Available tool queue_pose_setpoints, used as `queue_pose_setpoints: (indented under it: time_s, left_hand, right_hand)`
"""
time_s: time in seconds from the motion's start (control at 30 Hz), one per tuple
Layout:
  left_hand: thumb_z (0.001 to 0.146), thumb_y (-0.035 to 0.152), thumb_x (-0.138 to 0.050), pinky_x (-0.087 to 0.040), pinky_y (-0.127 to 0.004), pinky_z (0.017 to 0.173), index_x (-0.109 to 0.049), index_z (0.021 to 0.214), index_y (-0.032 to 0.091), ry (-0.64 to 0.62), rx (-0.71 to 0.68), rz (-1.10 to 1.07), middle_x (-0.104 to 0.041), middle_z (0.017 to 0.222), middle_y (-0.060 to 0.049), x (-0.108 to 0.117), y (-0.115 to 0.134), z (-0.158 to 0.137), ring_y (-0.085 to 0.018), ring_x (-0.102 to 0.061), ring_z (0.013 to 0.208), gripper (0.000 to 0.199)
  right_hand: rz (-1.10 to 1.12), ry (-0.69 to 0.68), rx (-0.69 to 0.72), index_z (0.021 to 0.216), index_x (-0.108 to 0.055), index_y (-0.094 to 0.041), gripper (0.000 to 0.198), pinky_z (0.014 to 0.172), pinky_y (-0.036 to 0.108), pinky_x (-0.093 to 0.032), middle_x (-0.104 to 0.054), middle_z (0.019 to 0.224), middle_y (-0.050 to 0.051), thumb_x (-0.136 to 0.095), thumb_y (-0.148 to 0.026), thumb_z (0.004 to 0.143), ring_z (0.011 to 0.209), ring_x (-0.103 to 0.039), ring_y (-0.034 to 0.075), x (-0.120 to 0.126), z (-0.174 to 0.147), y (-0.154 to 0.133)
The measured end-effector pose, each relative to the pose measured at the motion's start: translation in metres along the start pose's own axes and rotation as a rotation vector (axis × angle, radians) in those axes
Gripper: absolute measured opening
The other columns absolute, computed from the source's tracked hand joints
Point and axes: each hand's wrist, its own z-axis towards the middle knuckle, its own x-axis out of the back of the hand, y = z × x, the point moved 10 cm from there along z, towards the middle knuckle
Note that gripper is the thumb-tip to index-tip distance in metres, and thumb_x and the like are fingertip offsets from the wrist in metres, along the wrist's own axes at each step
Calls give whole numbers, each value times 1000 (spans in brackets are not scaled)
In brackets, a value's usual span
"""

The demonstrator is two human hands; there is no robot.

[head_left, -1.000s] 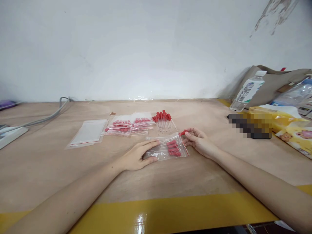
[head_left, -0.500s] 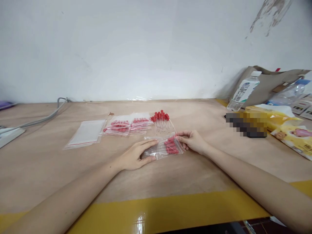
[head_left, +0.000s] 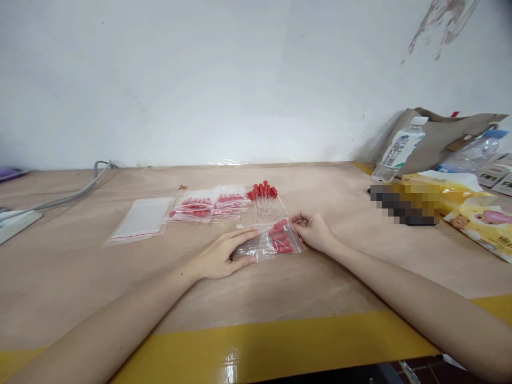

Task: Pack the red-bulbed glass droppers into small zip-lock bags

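A clear zip bag lies flat on the table in front of me, with several red-bulbed droppers inside, their bulbs toward the right end. My left hand rests at the bag's left end, thumb and fingers stretched apart along its lower and upper edges. At the right end, thumb and fingers of my right hand pinch the bag's edge. Just behind it, a cluster of loose red-bulbed droppers lies with bulbs pointing away. Filled zip bags overlap to the left of the cluster.
Flat zip bags lie farther left. A grey cable crosses the left side. On the right are a water bottle, a grey bag, a blurred dark object and yellow packaging. Yellow tape lines the front edge.
My right hand has shifted slightly right, and the bag's right end has moved with it. More of the red bulbs show inside the bag. My left hand has stayed in place.
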Motion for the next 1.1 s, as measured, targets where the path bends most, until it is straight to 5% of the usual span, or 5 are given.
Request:
queue_pose_setpoints:
  time_s: [0.47,0.67,0.8,0.97,1.1]
  left_hand:
    - [85,38,-52,-34,-39,104,-37,134,23,-5,10,9,-42,136,-7,-2,-3,-1,-21,-41,123,53]
    - [85,37,-52,-36,-42,101,-36,134,24,0,-9,-3,-43,135,-7,-1,0,0,-23,-43,121,53]
    - [85,37,-52,-35,-43,102,-36,134,25,4,-3,-10,-42,135,-7,-1,0,0,-23,-41,123,53]
    - [83,39,-55,-33,-43,103,-39,132,24,67,-2,17,-36,138,-8,7,2,-1,-25,-37,125,53]
    - [83,39,-55,-28,-45,104,-48,122,23,247,39,128,-42,133,-8,26,-1,-2,-26,-34,125,43]
  right_hand:
    - [-56,-326,205,76,-68,-17,18,67,23,-47,-67,77,2,-50,-20,73,72,-60,12,-21,-10,-23]
    - [145,-133,-261,82,-59,-17,24,29,18,-24,-62,62,-1,-52,-40,77,31,-37,4,1,-8,14]
    - [152,-330,-238,70,-63,-14,29,42,18,-40,-66,69,4,-66,-43,67,46,-53,7,-20,-18,4]
    - [409,-498,-233,91,-66,-17,29,66,27,-51,-69,84,5,-67,-34,68,74,-63,16,-38,-33,-10]
    - [547,-424,-301,83,-66,-15,20,48,22,-47,-68,73,6,-63,-30,69,60,-62,15,-19,-26,-15]
